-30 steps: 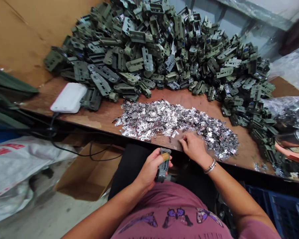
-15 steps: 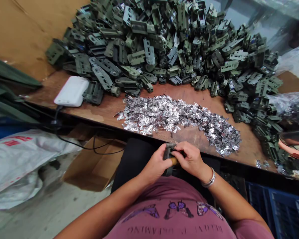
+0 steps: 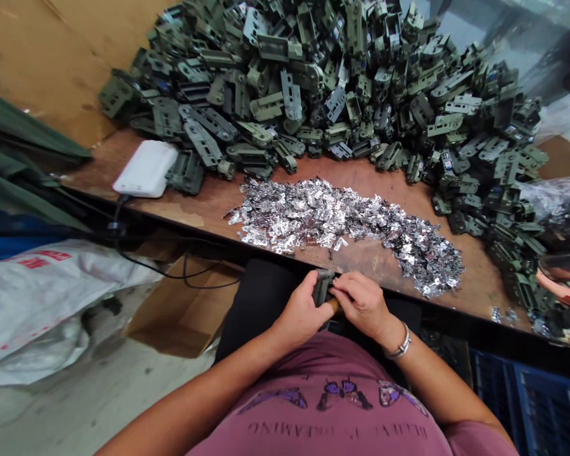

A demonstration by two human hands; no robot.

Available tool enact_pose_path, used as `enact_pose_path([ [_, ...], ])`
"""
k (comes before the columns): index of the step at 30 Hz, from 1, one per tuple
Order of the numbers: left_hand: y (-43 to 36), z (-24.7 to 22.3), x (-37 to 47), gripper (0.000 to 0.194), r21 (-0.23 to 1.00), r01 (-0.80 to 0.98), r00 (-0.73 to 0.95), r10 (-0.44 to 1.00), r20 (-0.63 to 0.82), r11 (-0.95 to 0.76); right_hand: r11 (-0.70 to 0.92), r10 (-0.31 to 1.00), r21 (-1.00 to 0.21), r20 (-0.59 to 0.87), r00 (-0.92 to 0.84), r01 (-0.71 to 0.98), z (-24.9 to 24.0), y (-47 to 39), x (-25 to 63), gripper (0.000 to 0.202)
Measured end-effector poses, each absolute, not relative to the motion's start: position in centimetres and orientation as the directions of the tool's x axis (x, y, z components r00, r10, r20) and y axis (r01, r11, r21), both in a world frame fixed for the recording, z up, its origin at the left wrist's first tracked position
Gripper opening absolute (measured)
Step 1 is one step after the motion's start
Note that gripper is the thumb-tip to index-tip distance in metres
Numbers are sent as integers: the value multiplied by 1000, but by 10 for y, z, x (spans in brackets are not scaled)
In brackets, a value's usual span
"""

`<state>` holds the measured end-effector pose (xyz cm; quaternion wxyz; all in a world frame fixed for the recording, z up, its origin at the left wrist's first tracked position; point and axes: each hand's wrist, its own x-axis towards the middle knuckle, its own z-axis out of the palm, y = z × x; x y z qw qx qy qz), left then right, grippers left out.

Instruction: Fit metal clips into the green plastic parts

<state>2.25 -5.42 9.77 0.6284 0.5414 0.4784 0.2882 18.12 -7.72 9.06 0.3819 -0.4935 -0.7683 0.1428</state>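
Close to my body, below the table's front edge, my left hand (image 3: 300,313) is closed around a dark green slotted metal housing (image 3: 322,286). My right hand (image 3: 362,302) is pinched at the right side of the same housing; whatever sits between its fingertips is too small and covered to make out. A yellowish-brown piece (image 3: 334,305) shows between the two hands, by my left thumb. Beyond them on the table lies a long heap of small shiny metal plates (image 3: 308,212).
A large pile of dark green metal housings (image 3: 289,82) fills the back and right of the wooden table (image 3: 380,256). A white box (image 3: 145,168) with a black cable stands at the left. Below are an open cardboard box (image 3: 175,313) and a white sack (image 3: 33,304).
The camera view has shifted slightly, so the table things appear a little further right. Both hands stay at the housing, with the right fingers slightly moved against it.
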Motion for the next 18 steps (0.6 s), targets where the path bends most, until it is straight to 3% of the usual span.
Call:
enact_pose_path([
  [7,-59,103,18,21,949,301,355,912,-204,95,509,851,-519,424,-310,686,84,-90,177,24],
  [11,-57,111,15,27,958,280,428,887,-175,54,499,864,-615,404,-300,611,95,-92,182,22],
  [15,-52,119,11,16,943,293,478,879,0,-159,371,914,-746,399,-75,553,106,-96,193,30],
  [18,-50,122,6,22,916,303,443,890,109,-263,277,946,-804,324,-3,526,104,-103,197,26],
])
